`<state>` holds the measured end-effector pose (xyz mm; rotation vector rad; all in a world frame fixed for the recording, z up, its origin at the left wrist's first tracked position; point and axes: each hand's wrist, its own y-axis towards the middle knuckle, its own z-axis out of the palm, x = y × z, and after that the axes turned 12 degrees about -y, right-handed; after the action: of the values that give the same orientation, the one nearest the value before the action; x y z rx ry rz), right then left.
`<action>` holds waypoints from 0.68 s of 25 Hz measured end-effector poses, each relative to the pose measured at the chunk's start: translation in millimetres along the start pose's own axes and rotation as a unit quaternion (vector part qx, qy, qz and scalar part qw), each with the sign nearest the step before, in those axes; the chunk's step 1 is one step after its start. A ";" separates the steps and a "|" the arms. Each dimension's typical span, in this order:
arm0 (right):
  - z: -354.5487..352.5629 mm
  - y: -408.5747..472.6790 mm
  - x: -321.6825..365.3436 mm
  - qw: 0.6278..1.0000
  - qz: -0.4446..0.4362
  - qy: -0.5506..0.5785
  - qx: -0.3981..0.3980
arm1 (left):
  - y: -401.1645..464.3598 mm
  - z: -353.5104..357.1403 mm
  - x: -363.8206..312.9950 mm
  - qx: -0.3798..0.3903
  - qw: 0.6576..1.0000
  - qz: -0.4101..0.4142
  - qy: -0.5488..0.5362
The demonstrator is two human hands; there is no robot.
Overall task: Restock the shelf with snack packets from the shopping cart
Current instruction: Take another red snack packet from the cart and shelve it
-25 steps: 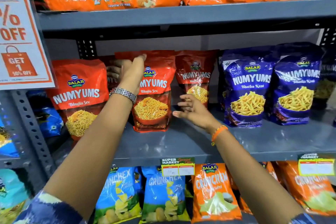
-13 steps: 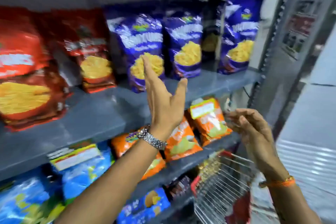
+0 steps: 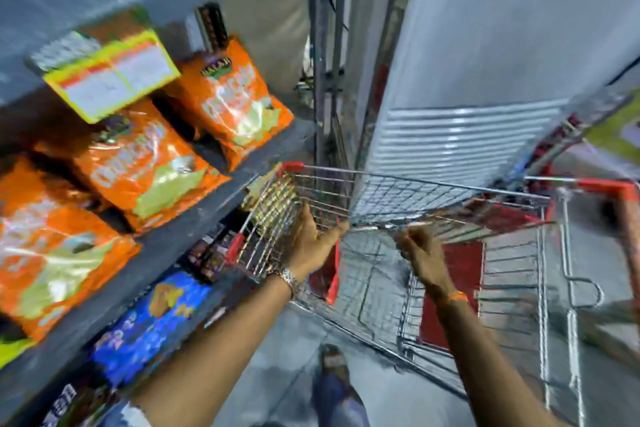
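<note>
A wire shopping cart (image 3: 433,184) with red corners stands to the right of the grey shelf (image 3: 194,218). Red packets (image 3: 460,270) lie in its basket, partly hidden by the wire. My left hand (image 3: 308,239) hangs over the cart's near left side with fingers apart and nothing in it. My right hand (image 3: 420,253) is over the basket's middle, its fingers curled loosely and holding nothing. Orange snack packets (image 3: 145,163) stand on the shelf at the left. The whole view is blurred by motion.
A yellow price tag (image 3: 110,76) hangs on the shelf edge above the orange packets. Blue packets (image 3: 149,319) sit on the shelf below. A white ribbed cabinet (image 3: 485,80) rises behind the cart. The cart's red handle (image 3: 620,204) is at far right. My foot (image 3: 334,364) is on the floor.
My view has swung down and right from the red and purple packets on the shelf to the cart. Both hands have left the shelf and come down over the cart's basket.
</note>
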<state>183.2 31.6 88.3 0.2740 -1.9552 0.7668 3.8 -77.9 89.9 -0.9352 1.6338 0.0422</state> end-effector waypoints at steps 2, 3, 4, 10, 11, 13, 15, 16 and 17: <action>6.8 49.6 -66.9 0.995 0.016 -0.096 0.025 | 17.9 27.5 32.8 0.022 0.993 -0.084 0.075; 14.6 80.2 -110.6 0.992 0.014 -0.121 0.034 | 22.8 37.3 46.6 0.029 0.988 -0.110 0.106; 26.7 100.0 -132.6 0.991 0.017 -0.127 0.051 | 27.7 45.5 58.5 0.036 0.982 -0.120 0.138; 77.7 167.7 -164.9 0.945 0.063 -0.223 0.229 | 50.1 66.8 106.4 0.074 0.963 -0.145 0.212; 83.6 177.5 -163.3 0.933 0.051 -0.256 0.249 | 53.3 67.0 111.1 0.079 0.963 -0.142 0.214; 93.6 191.2 -159.5 0.907 0.020 -0.310 0.284 | 56.9 65.8 119.4 0.078 0.960 -0.144 0.227; 105.0 210.5 -160.1 0.874 -0.026 -0.354 0.331 | 56.3 67.5 124.9 0.063 0.962 -0.129 0.231; 110.2 219.3 -159.6 0.854 -0.049 -0.380 0.352 | 55.7 67.7 125.8 0.053 0.965 -0.112 0.233; 116.0 225.6 -160.7 0.834 -0.066 -0.405 0.369 | 52.1 66.6 123.9 0.044 0.964 -0.103 0.241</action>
<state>68.8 114.2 -176.8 1.3780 -2.2556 1.4589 29.2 -76.6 -58.0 -1.0978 1.9498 -0.4290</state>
